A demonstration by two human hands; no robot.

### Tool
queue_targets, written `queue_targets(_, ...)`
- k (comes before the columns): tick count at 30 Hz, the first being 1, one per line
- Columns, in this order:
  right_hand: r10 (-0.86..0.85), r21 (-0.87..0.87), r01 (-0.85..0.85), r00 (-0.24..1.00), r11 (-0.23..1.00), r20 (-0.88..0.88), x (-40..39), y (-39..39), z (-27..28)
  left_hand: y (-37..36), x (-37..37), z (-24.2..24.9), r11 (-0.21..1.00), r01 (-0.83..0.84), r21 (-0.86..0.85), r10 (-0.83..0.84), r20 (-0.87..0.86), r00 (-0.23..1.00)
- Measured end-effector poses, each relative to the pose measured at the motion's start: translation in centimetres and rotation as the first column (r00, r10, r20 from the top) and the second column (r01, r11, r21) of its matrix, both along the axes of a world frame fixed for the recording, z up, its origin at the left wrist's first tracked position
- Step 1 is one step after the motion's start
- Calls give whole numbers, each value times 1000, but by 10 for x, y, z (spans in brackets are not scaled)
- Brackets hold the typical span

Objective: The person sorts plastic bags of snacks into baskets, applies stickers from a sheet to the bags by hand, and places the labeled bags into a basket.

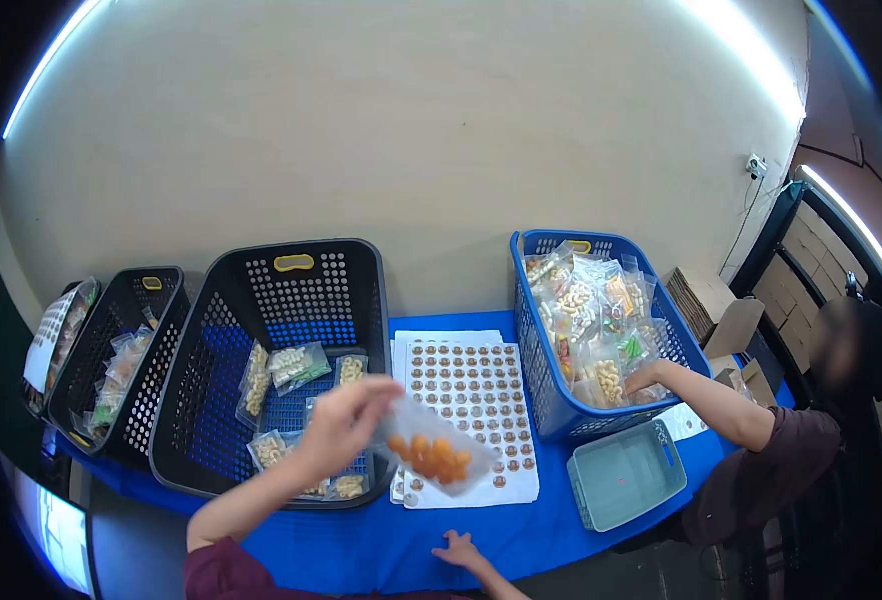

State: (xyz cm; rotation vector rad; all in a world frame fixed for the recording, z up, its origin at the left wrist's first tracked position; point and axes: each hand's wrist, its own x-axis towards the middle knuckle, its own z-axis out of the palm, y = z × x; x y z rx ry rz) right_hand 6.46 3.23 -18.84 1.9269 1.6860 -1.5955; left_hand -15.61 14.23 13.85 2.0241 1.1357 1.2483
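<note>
One packet of orange pieces [433, 458] is hanging over the sticker sheet [481, 400].
Left hand [354, 415] is pinching the packet's edge, likely keeping contents visible; right hand [458, 550], near the sheet, is holding nothing, loosely spread.

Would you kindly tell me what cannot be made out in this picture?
All in the head view:
Sheet: detail of its round prints, too small.
Orange packet: one end, covered by the left hand.
Right hand: its arm, cut off by the bottom edge.
Co-worker's hand: fingertips, hidden among packets.
Blue basket: its floor, under those packets.
</note>
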Motion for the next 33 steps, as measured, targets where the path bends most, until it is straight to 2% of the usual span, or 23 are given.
queue_targets(1, -130, -137, 100, 965, 985, -230, 22, 8, 5, -12, 12, -4, 999, 14, -36, -15, -39, 999)
queue_targets(2, -278, -292, 160, 861, 943, -426, 43, 18, 9, -25, 28, -10, 991, 17, -134, -12, 40, 999)
queue_targets(3, -432, -451, 173, 699, 876, -570, 60, 30, 15, -35, 44, -16, 973, 29, -230, -2, 119, 993)
queue_targets(5, -445, -425, 140, 381, 894, -811, 91, 42, 57, -44, 67, -33, 961, 76, -265, -52, 95, 994)
queue_targets(6, -477, -467, 97, 183, 879, -860, 101, 43, 85, -47, 79, -42, 946, 114, -304, -70, 152, 986)
queue_targets(8, -523, -535, -9, -220, 845, -823, 124, 41, 129, -46, 97, -61, 885, 158, -438, -90, 173, 981)
queue_targets(9, -464, -470, 51, -93, 881, -881, 140, 42, 128, -44, 105, -72, 844, 186, -504, -106, 184, 977)
queue_targets(11, -326, -307, 129, 179, 943, -928, 170, 46, 122, -43, 121, -85, 757, 229, -611, -29, 320, 947)
queue_targets(12, -280, -235, 188, 266, 954, -922, 177, 48, 125, -46, 127, -89, 709, 254, -658, 18, 377, 926)
queue_targets(14, -197, -76, 283, 429, 956, -882, 181, 53, 131, -51, 137, -88, 695, 378, -611, 82, 590, 803)
queue_targets(16, -370, -302, 348, 148, 888, -917, 181, 53, 134, -54, 136, -90, 648, 515, -561, 150, 757, 635)
queue_targets(17, -441, -411, 353, 4, 840, -897, 181, 52, 136, -56, 140, -100, 683, 464, -564, 140, 724, 675)
queue_targets(18, -448, -442, 323, -62, 836, -892, 178, 51, 137, -62, 146, -116, 719, 409, -562, 133, 689, 713)
queue_targets(20, -434, -416, 274, 5, 867, -901, 167, 51, 130, -80, 162, -149, 786, 317, -531, 84, 600, 796)
queue_targets(21, -426, -405, 245, 38, 881, -904, 159, 50, 126, -92, 169, -145, 772, 180, -610, 107, 403, 909)
queue_targets(23, -401, -378, 147, 196, 914, -895, 140, 46, 126, -102, 169, -180, 811, 63, -581, 160, 324, 932)
queue_targets(26, -284, -309, 3, 401, 951, -871, 116, 49, 115, -123, 143, -168, 766, 8, -643, 308, 378, 873)
queue_targets(29, -109, -181, -62, 600, 981, -792, 97, 59, 93, -149, 111, -146, 816, -96, -571, 466, 550, 693)
queue_targets(30, -136, -191, -16, 648, 981, -750, 92, 64, 81, -157, 100, -138, 832, -139, -537, 485, 582, 652)
queue_targets(32, -119, -122, 42, 667, 992, -736, 77, 72, 61, -171, 78, -125, 847, -225, -482, 512, 623, 592)
queue_targets(33, -111, -88, 68, 675, 994, -729, 67, 77, 47, -176, 73, -118, 833, -367, -414, 552, 586, 593)
